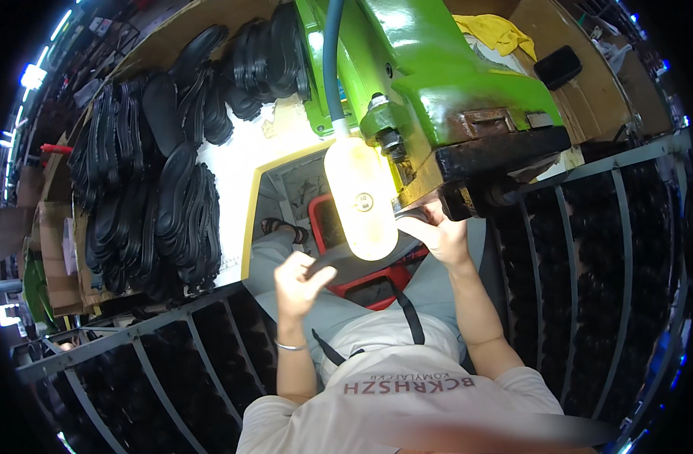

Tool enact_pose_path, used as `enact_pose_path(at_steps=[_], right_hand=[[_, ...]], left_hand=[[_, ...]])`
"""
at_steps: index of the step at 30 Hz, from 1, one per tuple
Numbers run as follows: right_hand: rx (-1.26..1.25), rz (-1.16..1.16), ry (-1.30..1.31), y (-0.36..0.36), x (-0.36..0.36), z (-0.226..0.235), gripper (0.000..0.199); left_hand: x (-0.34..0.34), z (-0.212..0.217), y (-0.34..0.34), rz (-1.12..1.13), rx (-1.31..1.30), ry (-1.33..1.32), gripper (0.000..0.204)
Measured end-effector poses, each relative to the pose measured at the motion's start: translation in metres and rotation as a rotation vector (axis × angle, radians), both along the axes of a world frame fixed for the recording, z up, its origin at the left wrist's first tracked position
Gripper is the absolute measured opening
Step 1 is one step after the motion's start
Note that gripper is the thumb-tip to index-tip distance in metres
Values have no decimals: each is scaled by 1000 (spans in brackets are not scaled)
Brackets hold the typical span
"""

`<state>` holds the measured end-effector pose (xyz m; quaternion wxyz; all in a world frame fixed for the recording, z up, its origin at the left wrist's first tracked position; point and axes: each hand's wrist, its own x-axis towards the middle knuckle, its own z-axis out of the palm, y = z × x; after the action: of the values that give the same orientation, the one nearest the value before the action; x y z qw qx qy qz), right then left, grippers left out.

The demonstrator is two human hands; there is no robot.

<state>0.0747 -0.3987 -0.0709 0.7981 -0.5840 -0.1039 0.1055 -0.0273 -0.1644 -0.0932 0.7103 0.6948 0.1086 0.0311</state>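
My right hand (442, 239) is closed round one end of a black shoe sole (411, 215), just under the head of a green machine (452, 91). Lower and to the left, my left hand (299, 284) has its thumb and fingers closed on a dark, blurred piece (322, 265), which looks like the other end of that sole. The bright oval lamp (361, 200) hangs between my hands and hides the middle, so whether both ends belong to one sole cannot be made out fully.
Several stacks of black soles (172, 197) fill a white table (233, 174) at the left, inside cardboard walls. A red stool frame (354, 286) stands below the lamp. Metal racks (562, 227) with dark soles flank me. A yellow cloth (498, 34) lies behind the machine.
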Motion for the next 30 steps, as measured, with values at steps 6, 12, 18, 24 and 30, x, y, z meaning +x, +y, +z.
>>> enact_pose_path(at_steps=[6, 12, 18, 24, 30], right_hand=[[50, -178, -90, 6, -1, 6, 58], [-78, -337, -121, -67, -5, -14, 36], [77, -541, -93, -97, 3, -15, 25], [65, -580, -105, -98, 12, -4, 18], [24, -527, -71, -39, 5, 3, 22]], left_hand=[[-33, -34, -75, 39, -201, 134, 17], [12, 7, -75, 216, -26, -253, 30], [54, 13, -97, 97, 230, -360, 32], [69, 12, -96, 178, 588, -655, 36], [45, 12, -47, 224, 189, -326, 22]])
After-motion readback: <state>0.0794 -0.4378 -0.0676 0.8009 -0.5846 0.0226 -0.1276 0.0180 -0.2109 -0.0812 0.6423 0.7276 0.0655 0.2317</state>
